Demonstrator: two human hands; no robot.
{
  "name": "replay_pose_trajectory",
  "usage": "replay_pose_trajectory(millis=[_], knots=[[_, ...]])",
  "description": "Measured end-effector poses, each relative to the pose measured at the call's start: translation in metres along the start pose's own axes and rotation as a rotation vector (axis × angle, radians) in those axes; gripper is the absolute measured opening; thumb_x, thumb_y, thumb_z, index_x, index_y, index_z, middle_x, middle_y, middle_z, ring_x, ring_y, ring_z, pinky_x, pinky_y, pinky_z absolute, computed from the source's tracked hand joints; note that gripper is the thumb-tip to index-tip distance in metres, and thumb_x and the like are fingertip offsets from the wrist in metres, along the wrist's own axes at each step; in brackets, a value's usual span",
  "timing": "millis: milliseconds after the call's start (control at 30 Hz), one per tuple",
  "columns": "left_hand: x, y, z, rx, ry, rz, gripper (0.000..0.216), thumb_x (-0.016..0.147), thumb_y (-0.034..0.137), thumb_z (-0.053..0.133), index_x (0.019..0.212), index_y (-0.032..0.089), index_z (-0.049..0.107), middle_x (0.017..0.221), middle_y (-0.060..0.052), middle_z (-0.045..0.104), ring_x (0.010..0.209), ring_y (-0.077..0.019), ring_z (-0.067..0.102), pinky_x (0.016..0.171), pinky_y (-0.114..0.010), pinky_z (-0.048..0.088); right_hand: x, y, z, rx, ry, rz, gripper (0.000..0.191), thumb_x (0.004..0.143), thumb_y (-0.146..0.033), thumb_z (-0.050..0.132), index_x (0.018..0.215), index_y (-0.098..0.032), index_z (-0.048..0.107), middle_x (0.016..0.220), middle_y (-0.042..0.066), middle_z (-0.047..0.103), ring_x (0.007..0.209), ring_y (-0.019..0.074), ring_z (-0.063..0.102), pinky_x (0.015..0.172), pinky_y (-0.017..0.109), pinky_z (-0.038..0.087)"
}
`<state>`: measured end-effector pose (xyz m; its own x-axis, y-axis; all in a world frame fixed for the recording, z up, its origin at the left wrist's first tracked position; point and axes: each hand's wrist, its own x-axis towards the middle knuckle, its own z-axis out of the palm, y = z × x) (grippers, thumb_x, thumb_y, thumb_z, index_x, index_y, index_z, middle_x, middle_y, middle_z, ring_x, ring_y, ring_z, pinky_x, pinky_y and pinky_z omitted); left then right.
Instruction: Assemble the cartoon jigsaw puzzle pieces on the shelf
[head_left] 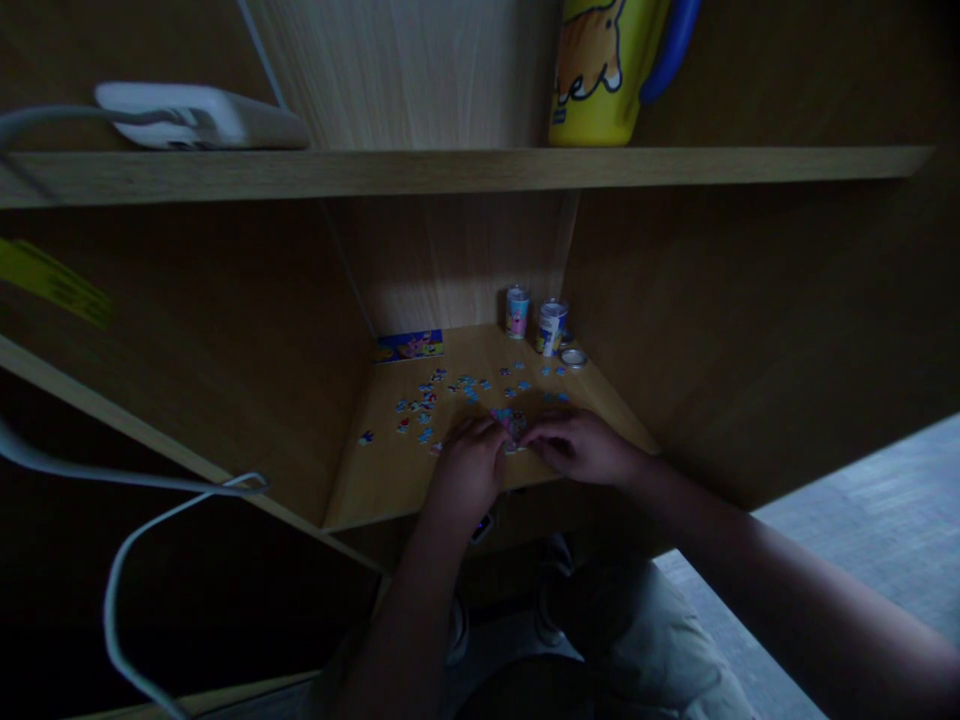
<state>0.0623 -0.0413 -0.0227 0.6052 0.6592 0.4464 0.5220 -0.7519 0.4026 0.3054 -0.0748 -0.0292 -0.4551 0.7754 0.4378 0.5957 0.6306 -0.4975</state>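
Two little cans, a pink and blue can (pixel 517 312) and a blue and white can (pixel 551 328), stand near the back right corner of the wooden shelf (pixel 367 490). I can't see what is in them. A round silver lid (pixel 574 358) lies just beside the blue and white can, by the right edge. My left hand (pixel 472 455) and right hand (pixel 577 445) are near the front edge, with bent fingers and a narrow space between them. The small puzzle patch (pixel 508 418) is at my fingertips, near the middle of the front edge. It's dark, so I can't tell if either hand is pinching a piece. Loose puzzle pieces (pixel 425 436) are spread over the middle and toward the left edge. A picture card (pixel 416 345) is in the back left corner. On the upper shelf (pixel 420 172), a white box (pixel 225 115) sits left and a yellow cup (pixel 596 100) right. Gray floor (pixel 862 510) shows on my right.
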Motion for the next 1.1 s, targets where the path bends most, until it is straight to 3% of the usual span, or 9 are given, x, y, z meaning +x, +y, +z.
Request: replay_pose_trajectory(millis=[233, 467, 600, 700, 800, 933, 1100], knots=[[0.0, -0.001, 0.002, 0.016, 0.004, -0.01, 0.03, 0.097, -0.003, 0.059, 0.098, 0.023, 0.074, 0.102, -0.006, 0.078, 0.1, -0.0276, 0.072, 0.098, -0.046, 0.058, 0.001, -0.002, 0.0, -0.011, -0.015, -0.033, 0.028, 0.099, -0.012, 0.067, 0.117, -0.028, 0.081, 0.103, 0.004, 0.084, 0.091, 0.0201, 0.079, 0.085, 0.033, 0.059], [-0.002, 0.0, -0.001, 0.019, 0.004, 0.02, 0.033, 0.095, -0.005, 0.059, 0.105, 0.024, 0.075, 0.11, -0.005, 0.078, 0.107, -0.0269, 0.071, 0.102, -0.046, 0.058, 0.0, -0.004, 0.0, 0.006, 0.011, -0.023, 0.027, 0.1, -0.014, 0.064, 0.116, -0.03, 0.08, 0.104, 0.002, 0.085, 0.09, 0.0189, 0.079, 0.082, 0.031, 0.06], [-0.004, 0.001, -0.003, 0.025, 0.01, 0.043, 0.038, 0.094, -0.005, 0.061, 0.113, 0.024, 0.076, 0.123, -0.005, 0.078, 0.115, -0.0275, 0.068, 0.108, -0.048, 0.055, -0.001, -0.003, 0.001, -0.076, 0.176, 0.161, 0.024, 0.098, -0.013, 0.061, 0.109, -0.027, 0.077, 0.101, 0.002, 0.082, 0.088, 0.0187, 0.078, 0.082, 0.03, 0.059], [-0.004, 0.002, -0.004, 0.028, -0.015, 0.076, 0.032, 0.094, -0.002, 0.064, 0.107, 0.024, 0.076, 0.118, -0.005, 0.078, 0.113, -0.0268, 0.068, 0.107, -0.047, 0.055, -0.001, 0.001, 0.002, -0.215, 0.296, 0.319, 0.021, 0.096, -0.012, 0.06, 0.103, -0.025, 0.075, 0.104, 0.006, 0.081, 0.094, 0.0225, 0.077, 0.088, 0.034, 0.058], [-0.003, 0.003, -0.004, 0.031, -0.036, 0.098, 0.03, 0.091, -0.003, 0.065, 0.102, 0.023, 0.076, 0.111, -0.004, 0.08, 0.11, -0.0267, 0.07, 0.106, -0.047, 0.055, -0.002, 0.002, 0.001, -0.241, 0.335, 0.373, 0.019, 0.098, -0.013, 0.059, 0.104, -0.023, 0.075, 0.105, 0.008, 0.08, 0.096, 0.0248, 0.076, 0.089, 0.037, 0.057], [0.0, 0.004, -0.004, 0.027, -0.038, 0.096, 0.03, 0.09, -0.003, 0.065, 0.101, 0.022, 0.076, 0.109, -0.004, 0.081, 0.107, -0.0259, 0.072, 0.105, -0.047, 0.056, -0.008, -0.006, -0.004, -0.213, 0.232, 0.362, 0.01, 0.102, -0.027, 0.069, 0.094, -0.025, 0.075, 0.093, 0.005, 0.078, 0.083, 0.022, 0.074, 0.079, 0.034, 0.056], [0.0, 0.004, -0.003, 0.019, -0.034, 0.089, 0.028, 0.092, -0.001, 0.064, 0.1, 0.022, 0.076, 0.109, -0.004, 0.081, 0.107, -0.0258, 0.074, 0.105, -0.047, 0.056, -0.01, -0.014, -0.007, -0.175, 0.093, 0.343, 0.008, 0.097, -0.03, 0.081, 0.096, -0.024, 0.076, 0.1, 0.007, 0.078, 0.096, 0.0244, 0.075, 0.086, 0.036, 0.056]])
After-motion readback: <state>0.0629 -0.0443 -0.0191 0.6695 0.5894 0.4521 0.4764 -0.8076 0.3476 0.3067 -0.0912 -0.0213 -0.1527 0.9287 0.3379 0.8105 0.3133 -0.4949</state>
